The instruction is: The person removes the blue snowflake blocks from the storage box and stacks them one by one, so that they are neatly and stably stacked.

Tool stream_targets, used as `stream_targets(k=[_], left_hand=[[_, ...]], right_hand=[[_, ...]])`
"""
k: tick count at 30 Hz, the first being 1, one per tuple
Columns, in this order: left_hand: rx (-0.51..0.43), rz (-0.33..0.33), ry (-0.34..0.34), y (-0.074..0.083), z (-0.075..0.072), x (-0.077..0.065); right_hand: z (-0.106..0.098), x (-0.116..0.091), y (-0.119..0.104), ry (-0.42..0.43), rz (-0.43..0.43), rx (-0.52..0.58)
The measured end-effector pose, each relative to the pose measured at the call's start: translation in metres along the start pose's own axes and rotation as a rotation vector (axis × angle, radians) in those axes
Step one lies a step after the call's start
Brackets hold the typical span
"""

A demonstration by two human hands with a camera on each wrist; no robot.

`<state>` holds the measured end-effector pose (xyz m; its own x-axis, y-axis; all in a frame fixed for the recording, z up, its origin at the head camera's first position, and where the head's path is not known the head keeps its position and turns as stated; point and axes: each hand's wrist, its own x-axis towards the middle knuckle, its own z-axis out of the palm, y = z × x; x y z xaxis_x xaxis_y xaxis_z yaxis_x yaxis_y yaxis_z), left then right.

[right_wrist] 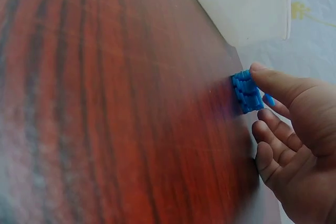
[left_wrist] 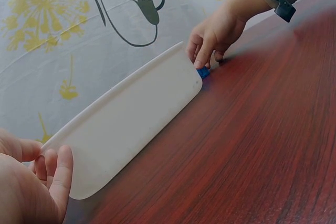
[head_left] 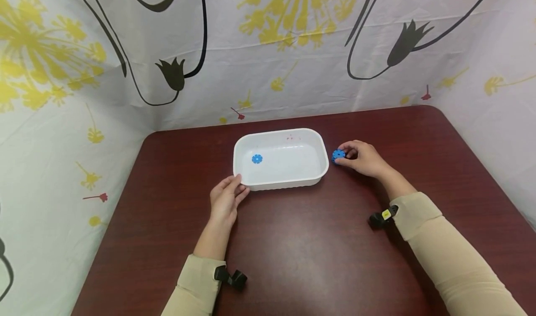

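At its near left corner, a white plastic tray (head_left: 284, 185) has its rim pinched between the thumb and fingers of my left hand (head_left: 224, 197). Inside the tray, towards the left, lies one blue notched disc (head_left: 257, 158). Just beyond the tray's right end, my right hand (head_left: 363, 158) grips a small stack of blue notched discs (right_wrist: 247, 92) between thumb and fingers, close over the table. Another bit of blue (right_wrist: 269, 99) shows behind the thumb in the right wrist view. In the left wrist view the tray's corner partly hides the stack.
The dark red wooden table (head_left: 293, 241) has rounded far corners. Behind it and at both sides hangs a white cloth (head_left: 268, 88) with yellow, grey and red flower prints. Each wrist wears a black camera on the sleeve cuff.
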<state>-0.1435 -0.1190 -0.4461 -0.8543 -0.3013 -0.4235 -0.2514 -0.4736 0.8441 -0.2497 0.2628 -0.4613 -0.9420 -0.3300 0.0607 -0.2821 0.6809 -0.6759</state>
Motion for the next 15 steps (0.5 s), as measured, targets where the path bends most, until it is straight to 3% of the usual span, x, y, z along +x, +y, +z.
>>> stream_targets(k=[15], left_hand=[[0.005,0.007,-0.008,0.0002,-0.0004,0.0004]], right_hand=[[0.0014,0.0001,0.0041,-0.010,0.005,-0.006]])
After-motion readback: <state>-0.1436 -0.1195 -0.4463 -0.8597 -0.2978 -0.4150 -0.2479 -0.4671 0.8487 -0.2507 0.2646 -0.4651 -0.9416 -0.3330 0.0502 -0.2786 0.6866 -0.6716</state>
